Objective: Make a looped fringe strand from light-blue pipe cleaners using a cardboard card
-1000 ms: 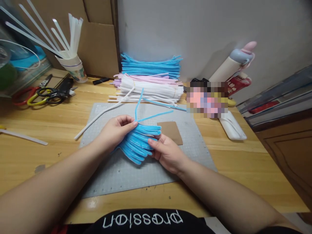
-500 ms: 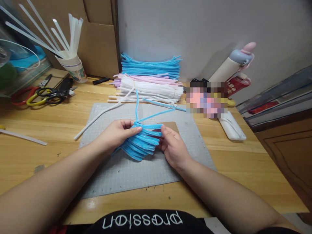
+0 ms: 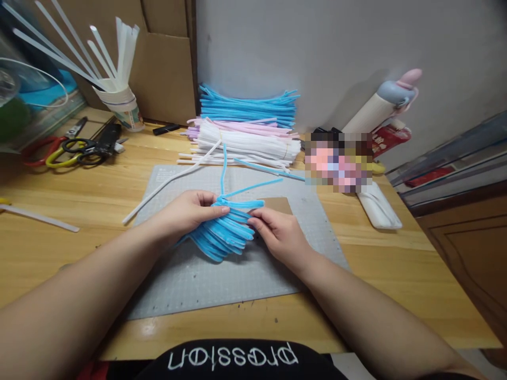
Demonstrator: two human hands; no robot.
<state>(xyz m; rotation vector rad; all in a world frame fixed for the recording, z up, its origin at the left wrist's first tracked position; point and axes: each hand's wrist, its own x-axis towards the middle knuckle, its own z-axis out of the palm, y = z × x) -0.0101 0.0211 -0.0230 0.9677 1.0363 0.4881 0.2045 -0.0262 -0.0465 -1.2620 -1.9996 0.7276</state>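
Note:
Above the grey cutting mat [image 3: 182,290] I see a fan of looped blue pipe cleaners [image 3: 222,237], with two loose ends sticking out from its top. My left hand [image 3: 202,208] pinches the fan at its upper left, thumb on top. On the right side, my right hand [image 3: 279,229] has its thumb and finger closed on the tip of one of the upper loops. The topmost loop juts out free above those fingertips. Behind my right hand a piece of brown cardboard [image 3: 277,203] lies on the mat, partly covered.
Bundles of blue [image 3: 249,111] and white pipe cleaners [image 3: 249,142] lie against the wall. Single white [image 3: 170,184] and blue stems [image 3: 269,169] rest in front. Scissors [image 3: 79,150] and a paper cup [image 3: 122,108] of strips stand left; a bottle [image 3: 372,108] and white packet [image 3: 378,206] are right.
My right hand has moved from the topmost loop down and left to a lower loop tip. The left hand keeps its hold. The view has shifted slightly.

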